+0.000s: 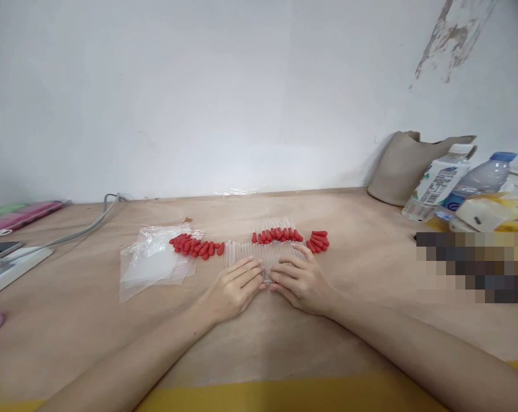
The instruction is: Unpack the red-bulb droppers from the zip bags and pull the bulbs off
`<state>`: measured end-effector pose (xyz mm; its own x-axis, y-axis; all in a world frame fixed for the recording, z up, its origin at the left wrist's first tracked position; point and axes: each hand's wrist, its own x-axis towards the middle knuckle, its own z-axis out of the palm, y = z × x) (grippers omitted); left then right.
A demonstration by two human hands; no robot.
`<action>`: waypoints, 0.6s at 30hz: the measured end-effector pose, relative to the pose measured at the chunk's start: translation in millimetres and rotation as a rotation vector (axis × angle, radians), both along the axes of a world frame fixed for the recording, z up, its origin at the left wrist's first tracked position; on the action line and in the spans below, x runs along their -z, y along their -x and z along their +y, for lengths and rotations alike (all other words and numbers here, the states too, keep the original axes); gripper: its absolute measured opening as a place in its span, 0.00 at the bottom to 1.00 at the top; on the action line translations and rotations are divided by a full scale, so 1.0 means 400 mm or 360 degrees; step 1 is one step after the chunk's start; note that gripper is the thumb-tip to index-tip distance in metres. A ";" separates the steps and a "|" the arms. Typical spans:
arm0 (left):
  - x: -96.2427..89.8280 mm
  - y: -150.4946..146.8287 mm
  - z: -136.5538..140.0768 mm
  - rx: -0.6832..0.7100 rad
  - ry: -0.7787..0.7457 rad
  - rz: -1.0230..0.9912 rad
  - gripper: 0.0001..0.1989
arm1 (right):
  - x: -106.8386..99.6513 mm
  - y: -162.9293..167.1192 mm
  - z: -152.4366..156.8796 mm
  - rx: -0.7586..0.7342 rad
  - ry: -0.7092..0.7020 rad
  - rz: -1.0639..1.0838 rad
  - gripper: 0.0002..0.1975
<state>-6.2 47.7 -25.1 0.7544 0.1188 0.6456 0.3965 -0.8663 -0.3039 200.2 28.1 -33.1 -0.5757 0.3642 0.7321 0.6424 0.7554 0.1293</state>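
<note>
My left hand [237,290] and my right hand [304,283] meet low over a row of clear glass tubes [242,250] lying side by side on the table. Both hands have their fingers bent and thumbs tucked in near the row's front edge. A short stretch of clear tube [266,281] shows crosswise between the fingertips, with a trace of red beside it; the rest is hidden. Behind the row lie droppers with red rubber bulbs [278,234]. Loose red rubber bulbs [194,246] lie to the left, and more red bulbs [319,241] to the right.
Clear plastic bags [150,266] lie left, partly under the red bulbs. Farther left are a grey cable [83,229], a white tray-like object [23,269] and a pink pouch [31,214]. At right stand plastic bottles [437,180] and a brown container [398,171] by the wall.
</note>
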 end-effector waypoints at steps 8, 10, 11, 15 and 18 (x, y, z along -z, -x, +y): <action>0.005 0.006 -0.005 0.0031 0.0092 0.0008 0.05 | 0.000 -0.006 -0.001 -0.0124 -0.0128 -0.0083 0.06; 0.008 0.010 -0.006 0.0047 0.0099 -0.0002 0.05 | 0.001 -0.007 0.000 -0.0153 -0.0157 -0.0090 0.06; 0.009 0.011 -0.006 0.0055 0.0104 -0.0010 0.05 | 0.001 -0.008 0.000 -0.0167 -0.0172 -0.0095 0.06; 0.012 0.015 -0.010 0.0069 0.0166 -0.0011 0.05 | -0.004 -0.013 -0.003 -0.0209 -0.0230 -0.0131 0.07; 0.013 0.015 -0.012 0.0093 0.0201 -0.0016 0.05 | -0.006 -0.017 -0.005 -0.0248 -0.0267 -0.0155 0.08</action>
<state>-12.3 43.0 -30.3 0.7562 0.1557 0.6356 0.3467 -0.9191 -0.1872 207.1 26.2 -30.6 -0.6860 0.1431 0.7134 0.4980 0.8072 0.3170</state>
